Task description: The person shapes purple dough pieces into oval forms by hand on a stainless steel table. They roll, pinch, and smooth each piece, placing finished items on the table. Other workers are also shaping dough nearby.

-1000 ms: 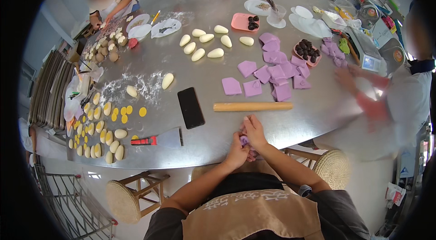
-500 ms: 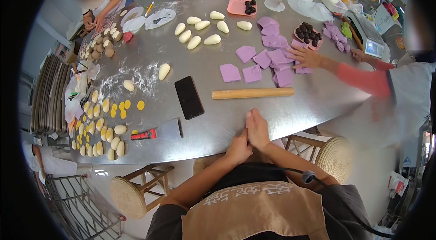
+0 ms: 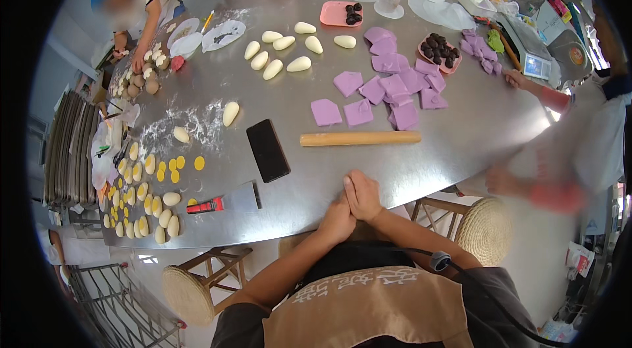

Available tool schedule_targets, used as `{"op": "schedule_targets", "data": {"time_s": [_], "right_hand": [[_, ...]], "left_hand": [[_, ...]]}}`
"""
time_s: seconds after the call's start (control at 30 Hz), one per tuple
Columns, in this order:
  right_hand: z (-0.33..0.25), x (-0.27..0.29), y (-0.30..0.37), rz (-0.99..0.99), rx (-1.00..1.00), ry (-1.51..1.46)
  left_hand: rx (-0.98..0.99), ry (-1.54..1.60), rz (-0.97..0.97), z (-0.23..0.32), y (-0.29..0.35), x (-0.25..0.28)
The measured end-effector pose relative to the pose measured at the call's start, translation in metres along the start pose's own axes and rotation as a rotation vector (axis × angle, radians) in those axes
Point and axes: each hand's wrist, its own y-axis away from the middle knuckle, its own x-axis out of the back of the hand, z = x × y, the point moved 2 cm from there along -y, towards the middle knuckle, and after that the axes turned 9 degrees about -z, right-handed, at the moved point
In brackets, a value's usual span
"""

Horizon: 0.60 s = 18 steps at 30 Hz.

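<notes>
- metal worktop (image 3: 454, 140) spreads across most of the view, dusted white at left, with woven-topped stools (image 3: 188, 295) below its near edge.
- left hand (image 3: 336, 221) and right hand (image 3: 363, 196) press against each other at that edge; the right's visible fingers lie together, the left's are mostly hidden, and whether anything is clamped between the palms i cannot tell.
- rolling pin (image 3: 360, 139) lies crosswise just beyond the hands.
- purple dough pieces (image 3: 395, 88) lie flat past the pin, many overlapping, near a pink dish (image 3: 448, 71) of dark balls (image 3: 437, 49).
- black phone (image 3: 268, 150) and red-handled scraper (image 3: 241, 199) rest to the left of the hands.
- pale egg-shaped pieces (image 3: 299, 63) sit farther back; others cluster at left near yellow discs (image 3: 199, 163).
- a co-worker's hand (image 3: 515, 79) rests on the right side of the worktop.
</notes>
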Motion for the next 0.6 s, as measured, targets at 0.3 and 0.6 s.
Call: {"op": "schedule_targets", "data": {"time_s": [0.3, 0.6], "right_hand": [[0.023, -0.008, -0.037, -0.135, -0.496, -0.571], [0.028, 0.001, -0.05, 0.043, -0.155, -0.083]], "left_hand": [[0.094, 0.637, -0.035, 0.002, -0.015, -0.006], [0.246, 0.897, -0.061, 0.031, -0.013, 0.004]]}}
